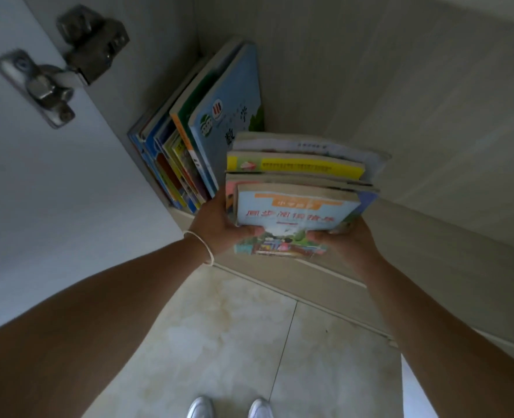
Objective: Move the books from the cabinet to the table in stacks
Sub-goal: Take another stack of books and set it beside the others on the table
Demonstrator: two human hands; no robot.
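Note:
A stack of books (298, 188) is held in front of the open cabinet, a light-blue cover with red characters on top and yellow and white books further down. My left hand (219, 227) grips the stack's left edge, a thin bangle on its wrist. My right hand (346, 242) grips its right near corner. Behind the stack, several more books (201, 128) stand upright and lean against the cabinet's left wall on the shelf (415, 224). The table is not in view.
The open cabinet door (38, 182) stands at the left with two metal hinges (68, 61) on it. The cabinet's lower front panel (325, 285) runs below the stack. Pale floor tiles (234, 342) and my two white shoes (228, 407) are below.

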